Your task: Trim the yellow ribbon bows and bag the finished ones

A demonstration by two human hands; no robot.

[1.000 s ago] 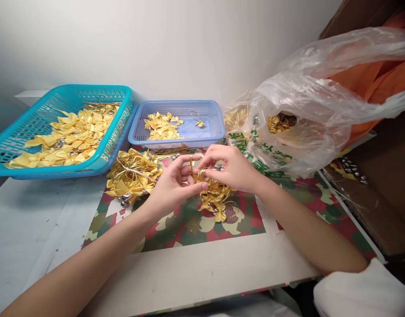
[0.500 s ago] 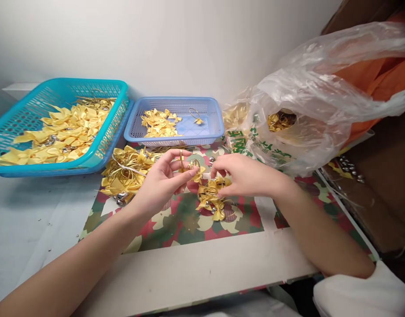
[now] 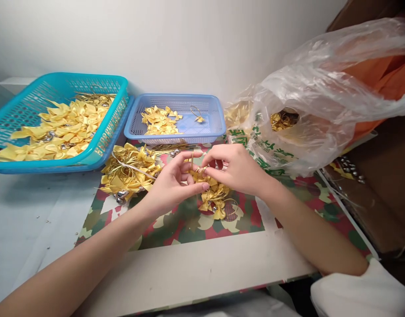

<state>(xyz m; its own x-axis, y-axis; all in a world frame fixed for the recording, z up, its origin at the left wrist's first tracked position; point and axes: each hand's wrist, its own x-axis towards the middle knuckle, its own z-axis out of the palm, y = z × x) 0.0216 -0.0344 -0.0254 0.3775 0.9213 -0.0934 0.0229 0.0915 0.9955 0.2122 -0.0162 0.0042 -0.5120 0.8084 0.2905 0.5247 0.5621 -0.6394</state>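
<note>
My left hand is curled, with gold cord loops about its fingers and its thumb stretched along below. Fingertips of my right hand are pinched on thin gold cord right beside the left fingers; just what lies between them is partly hidden. Below both hands a small pile of yellow ribbon bows with gold loops and silver bells lies on the patterned sheet. Left of my left hand rests a bundle of yellow bows, tied with a white strip.
A turquoise basket full of yellow bows stands at the left. Behind the hands, a blue basket holds several bows and one looped bow apart. A clear plastic bag of gold pieces sits at the right, near cardboard.
My right hand has moved left and up from the bow pile to meet my left hand. My left hand has shifted slightly right, and silver bells near the blue basket show more leftward.
</note>
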